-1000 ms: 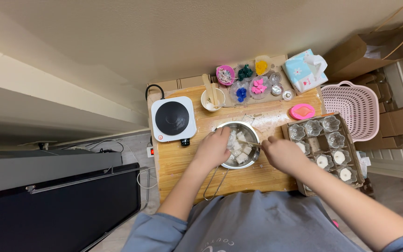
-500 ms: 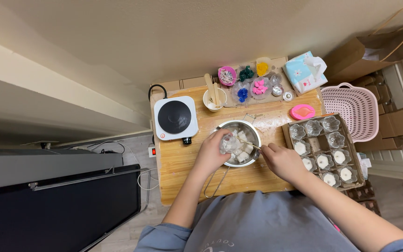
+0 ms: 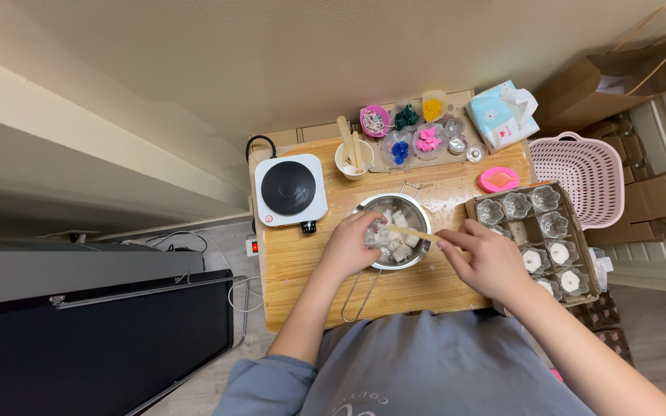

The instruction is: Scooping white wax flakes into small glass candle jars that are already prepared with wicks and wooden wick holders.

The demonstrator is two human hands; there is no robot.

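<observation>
Stick over the pan, both hands in.

Right hand (image 3: pixel 487 258) pinches a wooden stick (image 3: pixel 412 233), its long axis running leftward into the steel saucepan (image 3: pixel 391 231) mid-desk (image 3: pixel 302 262); left hand (image 3: pixel 352 245) curls closed on the near rim, touching wax chunks (image 3: pixel 396 240).

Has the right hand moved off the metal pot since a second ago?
Yes. The right hand has drawn back from the metal pot toward the cardboard tray of glass cups, holding a wooden stick.

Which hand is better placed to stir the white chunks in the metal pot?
Right hand: it holds the thin wooden stick reaching into the round metal pot. Left hand rests on the rim.
</observation>
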